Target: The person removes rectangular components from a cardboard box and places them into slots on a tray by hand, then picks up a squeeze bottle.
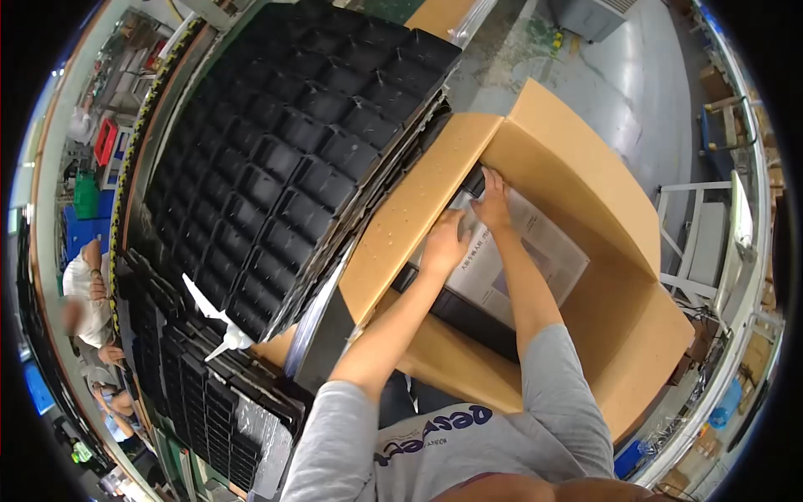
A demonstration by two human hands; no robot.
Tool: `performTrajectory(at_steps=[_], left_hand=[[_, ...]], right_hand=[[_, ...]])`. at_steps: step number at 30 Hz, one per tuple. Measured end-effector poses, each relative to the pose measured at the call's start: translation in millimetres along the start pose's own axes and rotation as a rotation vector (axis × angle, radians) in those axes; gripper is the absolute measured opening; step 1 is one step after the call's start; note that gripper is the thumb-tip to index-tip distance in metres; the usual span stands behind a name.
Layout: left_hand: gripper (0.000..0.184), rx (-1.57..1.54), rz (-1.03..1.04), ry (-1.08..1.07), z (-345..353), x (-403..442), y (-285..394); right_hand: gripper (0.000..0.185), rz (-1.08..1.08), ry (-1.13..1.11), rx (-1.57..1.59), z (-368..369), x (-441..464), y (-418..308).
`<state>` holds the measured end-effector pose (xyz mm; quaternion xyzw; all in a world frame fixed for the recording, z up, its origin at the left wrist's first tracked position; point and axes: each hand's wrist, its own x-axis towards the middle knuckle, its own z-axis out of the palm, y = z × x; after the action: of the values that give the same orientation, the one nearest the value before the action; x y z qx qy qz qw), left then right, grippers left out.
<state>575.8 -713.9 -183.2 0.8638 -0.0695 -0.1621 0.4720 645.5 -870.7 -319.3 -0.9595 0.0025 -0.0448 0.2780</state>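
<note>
Both my hands reach down into a large open cardboard box. Inside it lies a pale printed pack with dark lettering and a picture panel, next to a black tray. My left hand rests at the pack's left edge, fingers together and thumb apart. Further up, my right hand has its fingers bent over a black piece of the tray in the upper corner, thumb on the near side. My fingertips are partly hidden there.
A tall stack of black compartment trays stands left of the box, with more trays below. A white bladed fan sits beside them. Other people work at the far left, one with a white sleeve. A white metal frame stands right.
</note>
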Motion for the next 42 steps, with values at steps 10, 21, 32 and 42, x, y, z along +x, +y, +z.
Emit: performTrajectory(at_steps=[10, 21, 32, 42], left_hand=[[0.073, 0.749, -0.24, 0.16, 102.5, 49.6, -91.8], [0.058, 0.644, -0.253, 0.452, 122.9, 66.2, -101.8], [0.057, 0.122, -0.579, 0.175, 88.6, 9.5, -80.8], [0.055, 0.194, -0.426, 0.253, 97.2, -13.2, -134.4]], right_hand=[[0.094, 0.378, -0.222, -0.17, 15.4, 26.1, -29.6], [0.081, 0.239, -0.27, -0.405, 10.5, 20.9, -29.9], [0.073, 0.313, -0.134, -0.243, 22.3, 25.0, -45.6], [0.068, 0.365, -0.008, -0.106, 46.0, 22.1, -26.3]])
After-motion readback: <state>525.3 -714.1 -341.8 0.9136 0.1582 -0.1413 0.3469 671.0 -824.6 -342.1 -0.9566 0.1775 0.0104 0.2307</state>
